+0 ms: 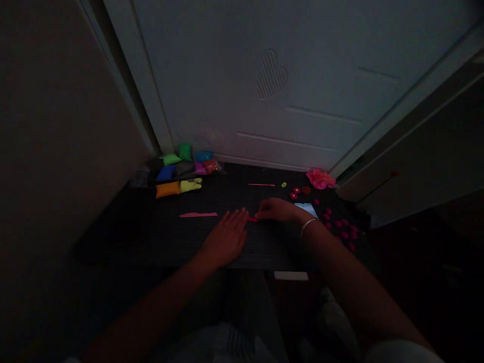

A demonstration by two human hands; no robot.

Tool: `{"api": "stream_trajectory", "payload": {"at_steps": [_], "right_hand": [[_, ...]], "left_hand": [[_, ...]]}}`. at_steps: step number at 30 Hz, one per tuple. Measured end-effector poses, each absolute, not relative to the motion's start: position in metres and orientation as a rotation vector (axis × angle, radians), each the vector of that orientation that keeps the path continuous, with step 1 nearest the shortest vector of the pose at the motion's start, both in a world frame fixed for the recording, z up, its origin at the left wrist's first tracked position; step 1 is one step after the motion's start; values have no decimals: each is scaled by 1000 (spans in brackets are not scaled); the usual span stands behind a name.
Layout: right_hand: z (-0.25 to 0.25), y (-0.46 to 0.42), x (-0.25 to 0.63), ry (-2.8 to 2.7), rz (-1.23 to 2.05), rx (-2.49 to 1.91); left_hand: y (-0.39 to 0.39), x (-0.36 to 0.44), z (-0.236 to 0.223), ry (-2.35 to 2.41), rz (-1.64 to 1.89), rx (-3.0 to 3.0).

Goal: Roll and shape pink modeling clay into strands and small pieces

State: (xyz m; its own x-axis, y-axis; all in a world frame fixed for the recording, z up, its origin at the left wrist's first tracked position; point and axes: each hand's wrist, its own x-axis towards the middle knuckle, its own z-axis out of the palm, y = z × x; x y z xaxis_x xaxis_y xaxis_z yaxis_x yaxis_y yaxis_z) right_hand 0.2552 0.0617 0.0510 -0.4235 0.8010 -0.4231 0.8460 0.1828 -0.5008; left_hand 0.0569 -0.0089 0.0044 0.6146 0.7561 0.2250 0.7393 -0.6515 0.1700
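My left hand (228,237) lies palm down on the dark table (170,242), its fingers stretched out and close together. From beside its fingertips a small red strip of what looks like modelling clay (252,219) sticks out toward the right. The thumb and fingers of my right hand (275,208) are pinched at the strip's right end. Part of the strip may be hidden under the left fingers. A pink plastic knife (198,215) lies left of my left hand. Beyond my right hand is a thin pink stick tool (261,184).
Colourful clay packets (168,189) are heaped at the back left. Small red flowers (294,195), a brown-orange lump (306,190) and a large pink flower (320,179) sit back right. Several dark pink balls (343,235) lie around a pale card (307,209). A white door (227,75) stands behind.
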Motion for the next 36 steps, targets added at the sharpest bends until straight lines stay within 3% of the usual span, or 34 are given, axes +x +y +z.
{"api": "stream_trajectory", "payload": {"at_steps": [2,7,10,14,18,23,36], "right_hand": [[46,51,256,2513,-1108,1673],[36,24,246,2764,-689,1819],[35,15,237,2769,-602,1933],[35,12,230,2726,-659,2219],[34,10,222,2783,-778,2481],[34,7,211,2974,-781,2426],[30,28,203,3321,-412,2327]], "left_hand": [[-8,57,3,1301,444,2755],[-4,57,-2,1306,496,2716],[-2,55,3,1368,675,2567],[-1,53,20,1465,969,2068],[4,63,29,1240,905,1318],[18,76,31,973,989,749],[61,69,35,740,1047,799]]}}
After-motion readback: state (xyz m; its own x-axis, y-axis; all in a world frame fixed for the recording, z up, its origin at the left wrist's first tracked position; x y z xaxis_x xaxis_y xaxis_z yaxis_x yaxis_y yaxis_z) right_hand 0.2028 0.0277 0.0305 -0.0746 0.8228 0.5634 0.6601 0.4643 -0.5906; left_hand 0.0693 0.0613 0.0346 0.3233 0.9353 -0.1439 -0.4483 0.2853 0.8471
